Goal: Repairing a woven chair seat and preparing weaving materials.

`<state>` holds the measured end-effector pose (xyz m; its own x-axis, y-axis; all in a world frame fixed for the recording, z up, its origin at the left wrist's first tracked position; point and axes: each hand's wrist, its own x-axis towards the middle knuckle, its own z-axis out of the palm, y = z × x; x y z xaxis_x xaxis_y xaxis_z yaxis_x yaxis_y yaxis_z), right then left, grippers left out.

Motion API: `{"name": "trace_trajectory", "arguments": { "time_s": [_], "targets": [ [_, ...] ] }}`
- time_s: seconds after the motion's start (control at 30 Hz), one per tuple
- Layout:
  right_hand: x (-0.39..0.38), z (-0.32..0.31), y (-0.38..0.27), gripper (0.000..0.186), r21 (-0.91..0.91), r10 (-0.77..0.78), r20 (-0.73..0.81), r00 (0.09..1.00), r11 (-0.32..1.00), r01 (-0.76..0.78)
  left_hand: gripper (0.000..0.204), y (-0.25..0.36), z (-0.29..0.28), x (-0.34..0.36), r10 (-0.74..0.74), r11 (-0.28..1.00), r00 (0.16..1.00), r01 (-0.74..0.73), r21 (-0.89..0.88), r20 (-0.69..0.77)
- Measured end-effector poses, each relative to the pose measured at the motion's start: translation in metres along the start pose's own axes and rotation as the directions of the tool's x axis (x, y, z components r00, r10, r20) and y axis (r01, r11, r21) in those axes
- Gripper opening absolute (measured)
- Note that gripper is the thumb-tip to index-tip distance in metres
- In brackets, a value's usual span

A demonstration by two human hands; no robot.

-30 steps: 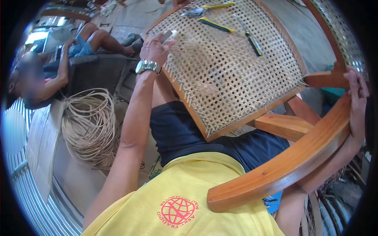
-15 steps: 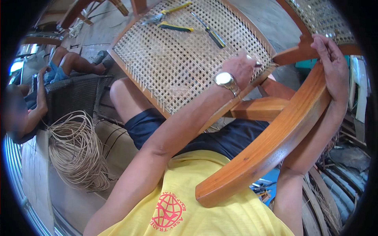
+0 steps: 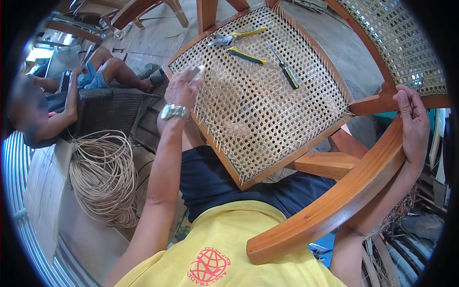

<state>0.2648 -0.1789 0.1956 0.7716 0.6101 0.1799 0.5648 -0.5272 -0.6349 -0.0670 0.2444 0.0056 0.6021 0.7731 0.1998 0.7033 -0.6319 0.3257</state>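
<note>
A wooden chair lies across my lap, its woven cane seat (image 3: 267, 115) turned up toward me, with short cane ends sticking out along the rim. At the seat's left edge, my left hand (image 3: 181, 91) is closed around a small tool (image 3: 196, 72) with a pale end; its kind is hard to make out. My right hand (image 3: 413, 122) grips the curved wooden armrest (image 3: 330, 196) where it meets the back frame (image 3: 373, 104). On the cane lie yellow-and-green-handled pliers (image 3: 246, 55), spread wide, and a screwdriver (image 3: 287, 71) with a black and yellow handle.
A coil of rattan strands (image 3: 103, 177) hangs at the left. Beyond it, a person (image 3: 57, 105) sits beside a dark woven chair (image 3: 112, 112). The caned backrest (image 3: 397, 43) rises at the far right. Strips and scraps (image 3: 401, 253) lie at lower right.
My left hand has swung from the seat's right corner to its left edge, still with the small tool. The chair has shifted slightly right in view; my right hand stays on the armrest.
</note>
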Motion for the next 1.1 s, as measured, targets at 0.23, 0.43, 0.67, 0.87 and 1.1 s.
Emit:
{"name": "trace_trajectory", "arguments": {
  "time_s": [0.23, 0.43, 0.67, 0.87, 1.1],
  "targets": [
    [0.001, -0.004, 0.004, 0.039, -0.047, 0.028, 0.009, 1.000, 0.999, -0.027, 0.024, 0.155, 0.039, -0.111, 0.426, 0.805, 0.892, -0.296, -0.514, 0.154],
    [0.003, -0.005, 0.012, 0.041, -0.037, 0.015, 0.019, 1.000, 0.999, -0.015, 0.023, 0.164, 0.022, -0.169, 0.443, 0.828, 0.871, -0.305, -0.471, 0.214],
    [0.007, -0.011, 0.023, 0.047, -0.142, -0.012, 0.011, 1.000, 0.990, 0.013, 0.020, 0.066, -0.011, -0.113, 0.110, 0.993, 0.976, -0.101, -0.058, 0.187],
    [0.008, -0.012, 0.033, 0.048, -0.164, -0.109, -0.009, 0.994, 0.981, 0.106, 0.021, 0.069, -0.003, -0.135, 0.305, 0.940, 0.944, -0.278, -0.196, 0.125],
    [0.015, -0.020, 0.043, 0.046, -0.224, -0.042, 0.056, 0.998, 0.973, 0.054, 0.025, 0.087, -0.020, -0.222, 0.393, 0.911, 0.885, -0.339, -0.234, 0.249]
  ]
}}
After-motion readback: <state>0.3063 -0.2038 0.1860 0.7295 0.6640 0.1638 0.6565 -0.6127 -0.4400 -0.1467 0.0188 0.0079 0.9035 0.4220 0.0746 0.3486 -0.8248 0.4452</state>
